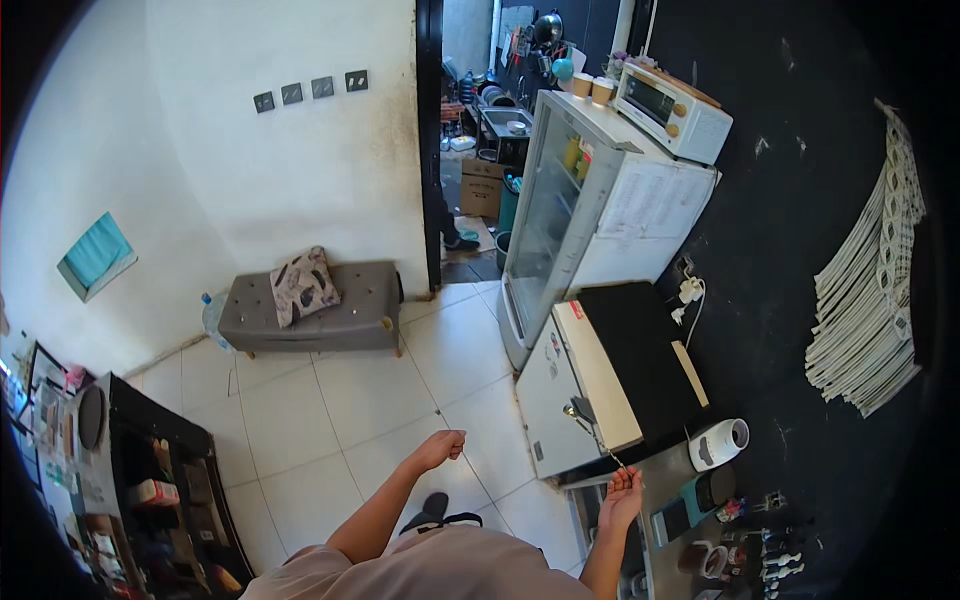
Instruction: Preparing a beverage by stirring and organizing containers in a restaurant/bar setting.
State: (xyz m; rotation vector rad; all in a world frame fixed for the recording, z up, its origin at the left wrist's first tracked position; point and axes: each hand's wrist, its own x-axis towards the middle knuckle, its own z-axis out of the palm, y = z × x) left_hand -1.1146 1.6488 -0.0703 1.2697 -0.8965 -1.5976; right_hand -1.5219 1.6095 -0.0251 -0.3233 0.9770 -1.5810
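My left hand [438, 451] is out over the tiled floor with its fingers curled closed. Nothing shows in it, and it touches nothing. At the right, my right hand [620, 497] is closed in a pinch at the end of a thin, light stick-like thing [618, 461], too small to name. That hand is beside the near corner of a low white fridge [552, 400] and over the edge of a metal counter [655, 478]. A dark and metallic object [577, 413], perhaps keys or a handle, sits on the fridge's front.
A tall glass-door fridge [545, 200] bears a toaster oven [672, 112] and paper cups [591, 90]. A grey bench [345, 330] with a cushion [303, 287] stands by the far wall. At the left is a dark shelf unit [160, 430]. A scale-like device [672, 520] rests on the counter.
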